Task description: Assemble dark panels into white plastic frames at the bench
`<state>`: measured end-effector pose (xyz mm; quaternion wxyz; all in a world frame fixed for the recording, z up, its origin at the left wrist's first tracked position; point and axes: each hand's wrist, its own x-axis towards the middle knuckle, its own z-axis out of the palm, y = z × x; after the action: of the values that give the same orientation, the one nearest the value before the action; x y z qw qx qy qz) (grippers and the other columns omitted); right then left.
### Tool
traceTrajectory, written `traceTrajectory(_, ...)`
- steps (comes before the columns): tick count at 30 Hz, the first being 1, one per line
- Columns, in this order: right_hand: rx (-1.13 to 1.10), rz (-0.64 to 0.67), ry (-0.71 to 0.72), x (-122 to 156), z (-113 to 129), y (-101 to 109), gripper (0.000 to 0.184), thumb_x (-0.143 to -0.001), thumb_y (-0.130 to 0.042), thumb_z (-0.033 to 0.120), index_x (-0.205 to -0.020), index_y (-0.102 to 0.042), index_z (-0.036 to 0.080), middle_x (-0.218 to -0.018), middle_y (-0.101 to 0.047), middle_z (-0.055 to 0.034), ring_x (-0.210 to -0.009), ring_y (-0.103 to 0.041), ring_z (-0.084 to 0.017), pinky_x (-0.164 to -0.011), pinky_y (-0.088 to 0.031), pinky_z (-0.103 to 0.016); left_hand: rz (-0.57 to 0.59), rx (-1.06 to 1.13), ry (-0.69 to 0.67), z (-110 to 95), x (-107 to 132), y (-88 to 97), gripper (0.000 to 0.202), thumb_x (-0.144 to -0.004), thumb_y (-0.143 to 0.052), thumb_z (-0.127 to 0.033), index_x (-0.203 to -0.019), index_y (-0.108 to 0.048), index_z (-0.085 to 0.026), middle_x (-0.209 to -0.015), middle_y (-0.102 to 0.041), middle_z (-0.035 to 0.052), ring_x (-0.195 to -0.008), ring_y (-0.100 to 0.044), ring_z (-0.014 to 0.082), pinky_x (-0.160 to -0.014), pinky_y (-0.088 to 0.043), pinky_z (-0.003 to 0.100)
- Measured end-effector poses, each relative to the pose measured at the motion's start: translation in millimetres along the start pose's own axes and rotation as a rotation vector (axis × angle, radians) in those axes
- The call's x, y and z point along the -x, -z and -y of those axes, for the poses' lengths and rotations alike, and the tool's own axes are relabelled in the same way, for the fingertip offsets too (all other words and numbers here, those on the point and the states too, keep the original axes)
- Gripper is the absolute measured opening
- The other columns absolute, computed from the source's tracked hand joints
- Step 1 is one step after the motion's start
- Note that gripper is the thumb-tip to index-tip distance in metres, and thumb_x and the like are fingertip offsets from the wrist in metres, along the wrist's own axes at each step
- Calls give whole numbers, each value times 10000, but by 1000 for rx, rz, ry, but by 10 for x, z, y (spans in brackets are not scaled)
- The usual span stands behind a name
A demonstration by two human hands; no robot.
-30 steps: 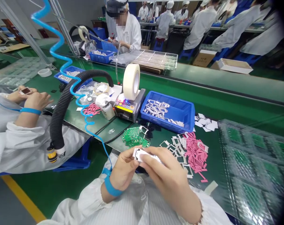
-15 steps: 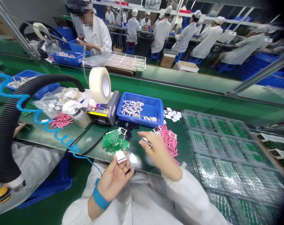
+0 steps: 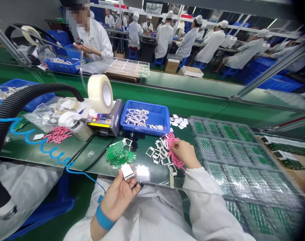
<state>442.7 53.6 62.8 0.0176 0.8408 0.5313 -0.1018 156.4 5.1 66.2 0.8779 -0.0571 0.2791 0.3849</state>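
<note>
My left hand, palm up with a blue band at the wrist, holds a small white square part with a black stripe along one edge between thumb and fingers. My right hand is at the pile of pink strips, its fingers closed together at the upper part of the pile; what is in the fingertips is hidden. Just left of the pink strips lie several loose white frames. Beyond my left hand is a heap of green circuit boards, with one white frame at its far edge.
A blue bin of white frames stands behind, beside a tape dispenser carrying a big tape roll. White cards lie right of the bin. Clear trays of boards fill the right. A black hose and blue coiled cord cross the left.
My right hand has moved from above the white frames rightward to the pink strips, uncovering the frames. My left hand still holds the white part. The whole view has shifted slightly.
</note>
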Motion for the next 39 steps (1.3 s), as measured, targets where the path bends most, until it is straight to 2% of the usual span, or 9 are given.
traceTrajectory(4, -111, -155, 43, 3, -46, 122, 142, -816, -539, 207, -805, -674, 165, -839, -677, -67, -782, -620, -209, -695, -439, -329, 42, -111, -62, 2, 23, -8, 304, -726, -693, -358, -985, -675, -199, -830, -714, 41, -700, -606, 132, -746, -503, 333)
traceTrajectory(8, -264, -292, 199, 268, 186, 340, 188, -856, -480, 235, -893, -656, 180, -911, -682, -66, -804, -609, -197, -708, -436, -311, 122, -203, -143, -16, 54, -36, 336, -719, -697, -374, -1008, -676, -205, -855, -715, 51, -737, -611, 137, -791, -485, 338)
traceTrajectory(13, -581, -232, 1011, 875, 754, 608, 129, -876, -527, 229, -788, -622, 228, -740, -670, 3, -718, -566, -149, -717, -422, -303, 209, -273, -224, -50, 111, -83, 336, -727, -691, -369, -1015, -679, -196, -847, -708, 46, -788, -615, 147, -810, -469, 323)
traceTrajectory(15, -563, -266, 1177, 1017, 913, 653, 114, -875, -529, 174, -816, -616, 220, -741, -666, 7, -701, -523, -142, -772, -397, -340, 222, -281, -228, -57, 133, -95, 336, -733, -686, -369, -1019, -678, -194, -853, -707, 45, -818, -619, 155, -815, -463, 318)
traceTrajectory(21, -275, -431, 1238, 1047, 1055, 630, 183, -883, -481, 119, -822, -630, 205, -751, -654, 4, -757, -469, -158, -953, -263, -482, 197, -260, -225, -47, 142, -105, 337, -703, -721, -342, -990, -689, -169, -848, -690, 35, -789, -599, 134, -785, -456, 288)
traceTrajectory(26, -414, -387, 1237, 1057, 1164, 526, 229, -899, -473, 145, -773, -648, 220, -725, -638, 14, -742, -466, -148, -950, -284, -462, 157, -197, -197, -77, 119, -93, 354, -656, -758, -336, -954, -696, -155, -808, -676, 22, -704, -575, 105, -706, -453, 252)
traceTrajectory(30, -612, -401, 1183, 1051, 1217, 322, 164, -887, -525, 347, -909, -673, 277, -1011, -638, -33, -890, -516, -187, -928, -311, -467, 140, -105, -233, -157, 152, -76, 334, -662, -746, -367, -953, -690, -214, -857, -691, 14, -762, -599, 126, -716, -466, 269)
traceTrajectory(33, -680, -384, 1070, 1070, 1271, 198, 398, -838, -514, 533, -1074, -612, 228, -1083, -600, -95, -954, -534, -238, -919, -322, -484, 122, -78, -275, -164, 187, -77, 348, -657, -746, -380, -973, -680, -250, -947, -696, 16, -878, -609, 164, -837, -468, 348)
traceTrajectory(39, -787, -402, 910, 1136, 1454, 223, 132, -737, -614, 282, -857, -622, 228, -804, -594, -15, -784, -554, -196, -887, -332, -460, 82, -314, -461, -212, 236, -104, 340, -724, -675, -401, -1035, -675, -263, -1107, -659, 49, -1054, -566, 233, -987, -385, 446)
